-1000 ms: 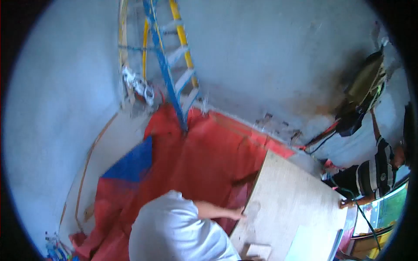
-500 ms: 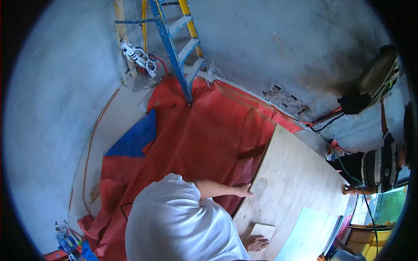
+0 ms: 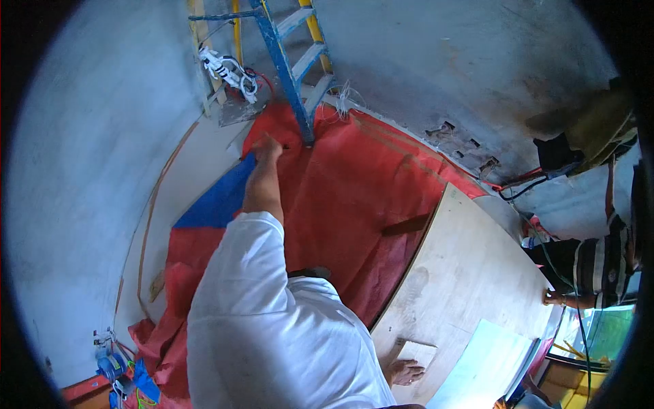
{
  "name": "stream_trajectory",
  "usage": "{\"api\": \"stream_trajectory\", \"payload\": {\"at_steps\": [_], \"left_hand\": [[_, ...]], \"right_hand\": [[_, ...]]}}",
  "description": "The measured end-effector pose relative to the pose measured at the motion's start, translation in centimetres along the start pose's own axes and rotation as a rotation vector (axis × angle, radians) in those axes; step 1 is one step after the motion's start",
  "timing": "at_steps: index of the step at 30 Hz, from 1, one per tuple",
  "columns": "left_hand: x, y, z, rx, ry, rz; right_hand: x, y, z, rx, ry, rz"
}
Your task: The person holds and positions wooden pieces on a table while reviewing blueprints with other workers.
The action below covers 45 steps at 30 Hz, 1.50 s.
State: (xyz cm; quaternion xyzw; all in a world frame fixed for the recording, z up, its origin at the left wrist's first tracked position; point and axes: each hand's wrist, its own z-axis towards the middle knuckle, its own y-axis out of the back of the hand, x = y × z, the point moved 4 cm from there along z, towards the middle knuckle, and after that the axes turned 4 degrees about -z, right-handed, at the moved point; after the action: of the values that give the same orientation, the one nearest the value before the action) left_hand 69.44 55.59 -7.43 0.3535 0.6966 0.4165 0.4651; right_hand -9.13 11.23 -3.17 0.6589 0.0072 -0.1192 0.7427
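Observation:
My left hand [image 3: 266,146] reaches far forward over the red sheet [image 3: 327,198], near its blue patch [image 3: 218,198]. Its fingers look curled, but I cannot make out whether they hold anything. Lower right, my right hand [image 3: 407,372] grips the near edge of a small flat piece of wood [image 3: 417,352] over the large plywood sheet [image 3: 449,273]. A pale blue-white panel [image 3: 477,365] lies on the plywood beside that hand.
A blue and yellow stepladder [image 3: 289,68] stands by the wall. A co-worker in a striped shirt [image 3: 599,266] has a hand [image 3: 555,298] at the plywood's far edge. A dark cable [image 3: 579,327] hangs there. Blue tools [image 3: 112,365] lie lower left.
My left hand has left the plywood's edge and swung up and left over the red sheet. My right hand stays with the small wood piece. The view has shifted slightly.

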Motion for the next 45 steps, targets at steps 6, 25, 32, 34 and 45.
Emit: {"api": "stream_trajectory", "payload": {"at_steps": [6, 25, 32, 34, 45], "left_hand": [[1.7, 9.9, 0.3, -0.037, 0.15, -0.295], [8.0, 7.0, 8.7, 0.125, 0.131, -0.263], [7.9, 6.2, 4.5, 0.137, 0.197, -0.28], [7.2, 5.0, 3.3, 0.154, 0.164, -0.279], [-13.2, -13.0, -39.0, 0.819, -1.091, -0.222]], "right_hand": [[0.1, -1.6, -0.1, -0.099, 0.092, -0.027], [1.2, 3.3, -1.9, 0.128, -0.08, 0.263], [0.7, 2.0, -1.3, 0.064, -0.042, 0.233], [0.5, 1.1, -1.4, 0.045, -0.034, 0.247], [0.9, 2.0, -1.6, 0.06, -0.066, 0.244]]}}
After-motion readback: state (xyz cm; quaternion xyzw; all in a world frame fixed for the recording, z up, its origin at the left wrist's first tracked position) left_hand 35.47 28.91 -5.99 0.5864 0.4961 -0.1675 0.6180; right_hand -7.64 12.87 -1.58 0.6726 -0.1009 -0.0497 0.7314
